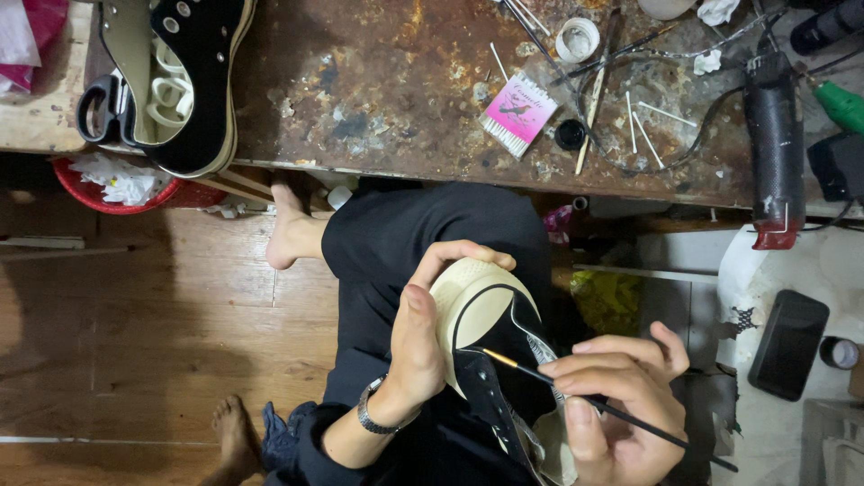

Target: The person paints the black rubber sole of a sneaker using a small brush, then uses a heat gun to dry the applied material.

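Observation:
My left hand (423, 333) grips the cream rubber toe of a black canvas sneaker (481, 310), held over my lap with the toe pointing away from me. My right hand (621, 400) pinches a thin black-handled paintbrush (576, 391). The brush tip touches the sneaker's black side just behind the toe cap. A watch sits on my left wrist. Part of the shoe's rear is hidden under my right hand.
A stained worktable (387, 81) lies ahead with a second black sneaker (184, 81), scissors (99, 108), a pink box of cotton swabs (517, 112), loose swabs, a small white jar (577, 39) and a black tool (774, 135). A red basket (117, 189) sits below it. Wooden floor lies at left.

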